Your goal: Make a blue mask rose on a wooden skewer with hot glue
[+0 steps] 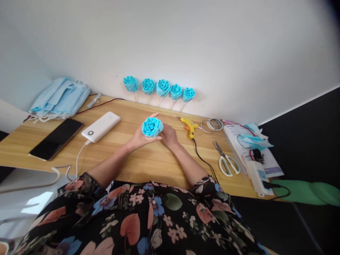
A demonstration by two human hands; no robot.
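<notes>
A handmade blue flower (pixel 152 127), its ruffled petals facing up at me, is held above the middle of the wooden table. My left hand (pixel 138 139) is closed around its left and near side, the thumb stretched along the front edge. At the flower's right side my right hand (pixel 169 136) is closed against it with bent fingers; the fingertips are partly hidden. The flower's underside and any stem are out of sight. Several similar blue flowers on thin sticks (pixel 163 88) lean in a row against the wall. A yellow glue gun (pixel 189 126) lies right of my hands.
Scissors (pixel 225 161), tape rings (pixel 211 125), papers (pixel 271 161) and a white power strip (pixel 259 179) are on the right. Left stand a stack of blue face masks (pixel 60 96), a black phone (pixel 56 139) and a white power bank (pixel 101 126). Cords cross the table (pixel 148 164).
</notes>
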